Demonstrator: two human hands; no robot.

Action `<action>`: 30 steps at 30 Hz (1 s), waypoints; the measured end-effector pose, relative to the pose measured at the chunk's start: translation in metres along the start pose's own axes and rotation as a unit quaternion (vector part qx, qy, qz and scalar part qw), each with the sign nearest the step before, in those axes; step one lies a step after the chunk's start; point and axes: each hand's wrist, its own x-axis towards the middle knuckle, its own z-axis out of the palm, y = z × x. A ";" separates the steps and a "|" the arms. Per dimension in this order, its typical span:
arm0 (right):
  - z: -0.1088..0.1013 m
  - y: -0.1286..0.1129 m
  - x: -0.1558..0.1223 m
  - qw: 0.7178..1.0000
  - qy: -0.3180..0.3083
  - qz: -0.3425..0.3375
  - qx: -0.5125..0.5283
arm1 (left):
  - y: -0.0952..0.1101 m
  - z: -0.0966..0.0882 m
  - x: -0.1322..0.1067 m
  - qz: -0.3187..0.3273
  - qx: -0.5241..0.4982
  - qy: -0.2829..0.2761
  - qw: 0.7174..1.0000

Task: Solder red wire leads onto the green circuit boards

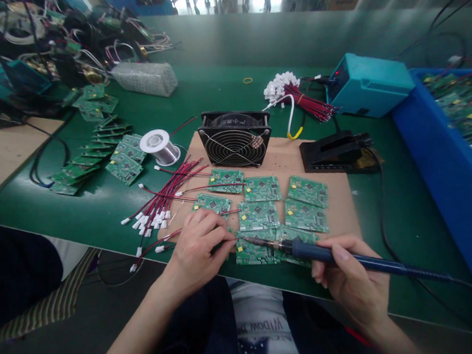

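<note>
Though half under left hand [198, 247], board [260, 255] beside soldering iron [371, 265].

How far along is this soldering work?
Done, seemingly: two boards by the loose red wires carry leads. In hand: the right hand holds the soldering iron tip to the nearest board, left hand pinching beside it. Left: several bare boards on the cardboard.

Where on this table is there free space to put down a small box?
Bare green mat lies behind the fan, between bubble-wrap roll and connector bundle. Right of the brown board only a cable crosses it. The front is crowded with circuit boards and wires.
</note>
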 end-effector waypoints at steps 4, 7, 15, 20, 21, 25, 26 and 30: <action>0.000 0.001 0.000 1.000 0.002 0.000 0.006 | -0.001 0.002 -0.004 0.032 0.014 0.027 0.999; 0.000 0.002 -0.001 1.000 -0.005 0.008 0.007 | -0.001 0.003 -0.005 0.039 0.030 0.033 0.998; 0.000 0.002 -0.002 1.000 -0.006 0.012 -0.003 | -0.002 0.006 -0.006 -0.011 0.004 0.012 1.000; 0.002 0.003 0.000 1.000 -0.002 0.020 -0.009 | -0.001 0.006 -0.007 -0.038 -0.001 -0.022 0.999; 0.002 0.003 0.000 1.000 -0.003 0.020 -0.011 | -0.001 0.006 -0.007 -0.041 -0.001 -0.027 0.999; 0.001 0.003 0.000 1.000 0.001 0.019 -0.019 | -0.001 0.006 -0.007 -0.047 0.001 -0.030 0.998; 0.001 0.003 -0.001 1.000 0.000 0.019 -0.019 | -0.001 0.006 -0.007 -0.048 0.000 -0.030 0.998; 0.000 0.003 -0.002 1.000 -0.006 0.023 -0.014 | -0.001 0.006 -0.007 -0.046 0.001 -0.031 0.998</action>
